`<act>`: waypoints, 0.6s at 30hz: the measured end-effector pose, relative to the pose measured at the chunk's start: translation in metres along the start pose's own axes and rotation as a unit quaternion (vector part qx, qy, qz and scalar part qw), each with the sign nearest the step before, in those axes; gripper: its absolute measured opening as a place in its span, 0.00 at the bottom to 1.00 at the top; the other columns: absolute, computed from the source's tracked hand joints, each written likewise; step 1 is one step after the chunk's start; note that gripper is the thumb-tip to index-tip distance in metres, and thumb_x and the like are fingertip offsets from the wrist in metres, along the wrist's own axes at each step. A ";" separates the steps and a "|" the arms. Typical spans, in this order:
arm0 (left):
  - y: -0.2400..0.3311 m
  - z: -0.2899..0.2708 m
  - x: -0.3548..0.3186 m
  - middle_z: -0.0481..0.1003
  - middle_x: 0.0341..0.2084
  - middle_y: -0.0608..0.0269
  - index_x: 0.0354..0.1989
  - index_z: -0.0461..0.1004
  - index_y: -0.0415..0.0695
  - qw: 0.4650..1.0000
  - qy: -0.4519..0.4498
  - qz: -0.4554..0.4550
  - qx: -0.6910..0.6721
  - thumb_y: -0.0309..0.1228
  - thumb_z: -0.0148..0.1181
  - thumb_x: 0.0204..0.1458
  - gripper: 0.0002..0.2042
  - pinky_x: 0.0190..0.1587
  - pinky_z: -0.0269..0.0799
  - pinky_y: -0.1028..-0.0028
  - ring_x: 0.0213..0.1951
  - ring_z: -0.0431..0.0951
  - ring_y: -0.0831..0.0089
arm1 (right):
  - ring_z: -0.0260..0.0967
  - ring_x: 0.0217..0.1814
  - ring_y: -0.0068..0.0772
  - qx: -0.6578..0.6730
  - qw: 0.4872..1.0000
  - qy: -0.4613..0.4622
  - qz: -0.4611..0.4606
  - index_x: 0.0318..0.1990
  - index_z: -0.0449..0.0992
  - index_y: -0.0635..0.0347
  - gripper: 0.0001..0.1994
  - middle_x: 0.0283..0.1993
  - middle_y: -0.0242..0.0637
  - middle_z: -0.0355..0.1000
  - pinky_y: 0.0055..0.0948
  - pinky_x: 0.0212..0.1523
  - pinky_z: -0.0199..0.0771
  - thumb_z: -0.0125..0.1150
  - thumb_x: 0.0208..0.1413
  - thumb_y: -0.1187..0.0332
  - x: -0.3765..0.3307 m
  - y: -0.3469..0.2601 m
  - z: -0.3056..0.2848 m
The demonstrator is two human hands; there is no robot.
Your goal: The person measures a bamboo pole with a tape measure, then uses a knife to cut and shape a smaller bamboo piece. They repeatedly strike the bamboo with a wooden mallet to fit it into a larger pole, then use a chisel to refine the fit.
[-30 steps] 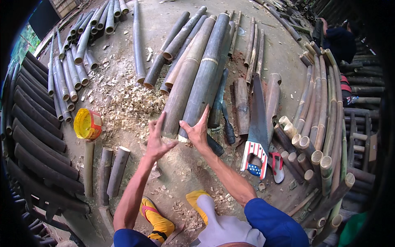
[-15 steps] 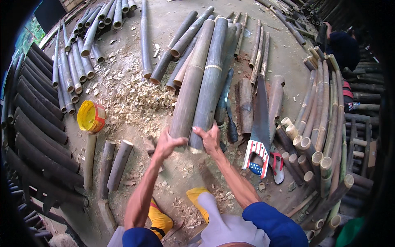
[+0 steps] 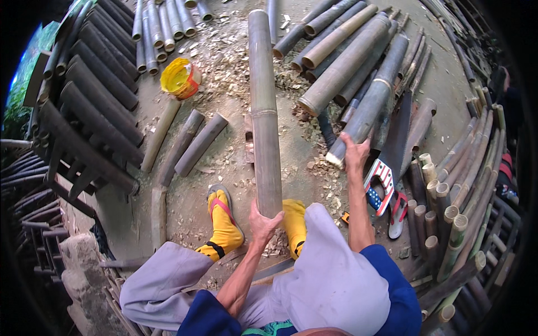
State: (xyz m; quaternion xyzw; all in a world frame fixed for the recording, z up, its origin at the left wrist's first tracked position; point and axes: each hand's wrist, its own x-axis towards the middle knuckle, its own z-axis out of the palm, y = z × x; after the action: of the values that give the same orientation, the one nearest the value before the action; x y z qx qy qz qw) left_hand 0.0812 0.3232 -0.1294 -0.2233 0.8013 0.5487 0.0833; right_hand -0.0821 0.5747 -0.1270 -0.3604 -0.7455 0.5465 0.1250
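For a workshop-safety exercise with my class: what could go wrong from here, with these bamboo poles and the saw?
The left hand grips a long, grey-brown, round bamboo pole near one end; a slip might drop it on the yellow-socked right foot.

The right hand, against a dark-grey, round bamboo pole, is near a long, bare metal saw blade; a careless shift could mean a cut.

Loose, pale wood chips might spoil footing.

The sleeves are dark blue, the trousers pale lilac-grey — below, yellow socks show black bands — one sandal has red straps.
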 end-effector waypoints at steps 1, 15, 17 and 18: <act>-0.002 -0.001 -0.006 0.74 0.39 0.52 0.53 0.62 0.35 1.000 -0.004 -0.007 -0.008 0.34 0.72 0.32 0.37 0.46 0.71 0.68 0.41 0.76 0.66 | 0.69 0.49 0.51 -0.084 0.996 0.016 0.018 0.57 0.59 0.72 0.41 0.49 0.58 0.68 0.41 0.55 0.66 0.71 0.37 0.56 0.017 0.015 -0.007; -0.019 0.012 -0.058 0.71 0.43 0.51 0.54 0.60 0.34 0.999 0.024 0.034 0.010 0.33 0.73 0.33 0.39 0.47 0.69 0.67 0.44 0.73 0.63 | 0.65 0.54 0.43 0.118 0.925 -0.362 -0.021 0.59 0.56 0.71 0.44 0.54 0.53 0.64 0.37 0.51 0.69 0.71 0.38 0.55 -0.105 0.008 0.082; -0.029 0.007 -0.061 0.70 0.44 0.49 0.56 0.59 0.33 0.991 0.059 0.079 0.092 0.34 0.74 0.33 0.40 0.48 0.69 0.66 0.45 0.72 0.61 | 0.66 0.53 0.39 0.131 0.921 -0.363 -0.064 0.57 0.59 0.69 0.42 0.51 0.51 0.66 0.34 0.50 0.70 0.73 0.36 0.57 -0.119 0.025 0.109; -0.013 0.002 -0.053 0.69 0.46 0.47 0.58 0.57 0.33 0.997 -0.064 0.026 -0.022 0.39 0.73 0.35 0.43 0.51 0.67 0.65 0.49 0.71 0.59 | 0.67 0.51 0.38 0.147 0.924 -0.350 -0.047 0.56 0.59 0.69 0.41 0.49 0.49 0.68 0.34 0.50 0.70 0.73 0.36 0.58 -0.112 0.023 0.094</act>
State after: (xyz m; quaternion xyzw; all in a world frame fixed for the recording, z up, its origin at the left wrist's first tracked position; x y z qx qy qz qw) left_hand 0.1342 0.3355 -0.1213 -0.1685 0.7877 0.5812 0.1157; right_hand -0.0477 0.4346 -0.1594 -0.0883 -0.6696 0.7345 -0.0668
